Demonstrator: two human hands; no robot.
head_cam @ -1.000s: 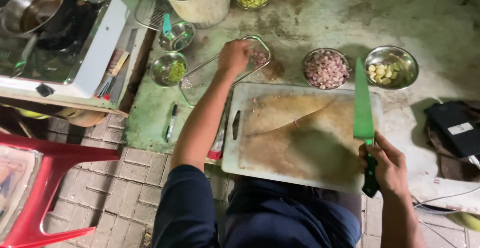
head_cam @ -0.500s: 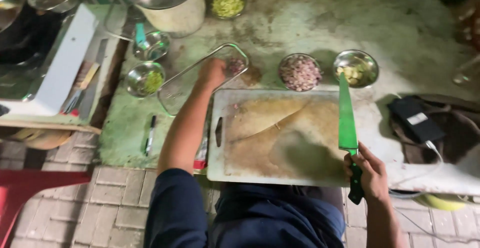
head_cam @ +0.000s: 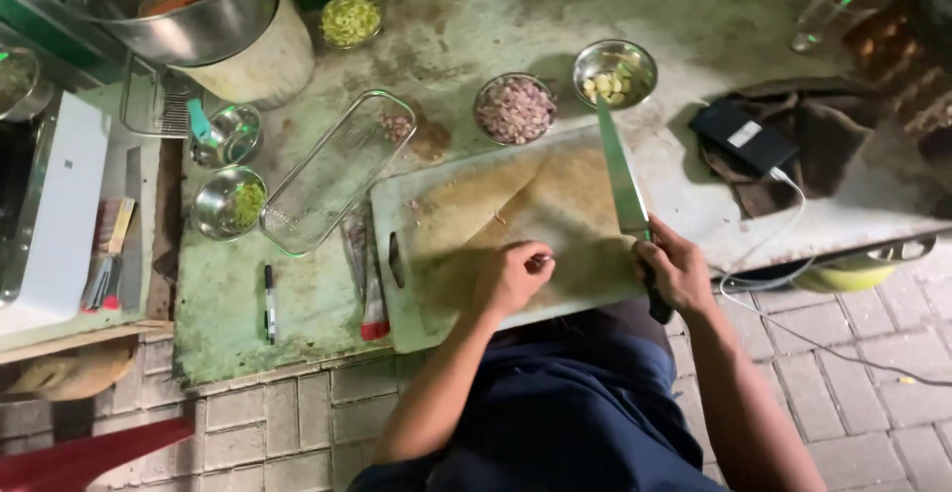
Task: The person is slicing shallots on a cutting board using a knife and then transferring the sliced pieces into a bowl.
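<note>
The left hand [head_cam: 511,276], fingers curled and pinching something small, has come back from the wire basket [head_cam: 337,170] at ten o'clock onto the cutting board [head_cam: 476,204]. The right hand [head_cam: 674,272] stays wrapped around the green knife [head_cam: 620,180], blade pointing toward twelve, so cutting looks about to resume.

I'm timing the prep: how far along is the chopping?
Done: chopped bits fill two bowls beyond the cutting board. In hand: right hand grips the green knife; left hand pinches something small on the board. Left: nothing cut there yet.
</note>
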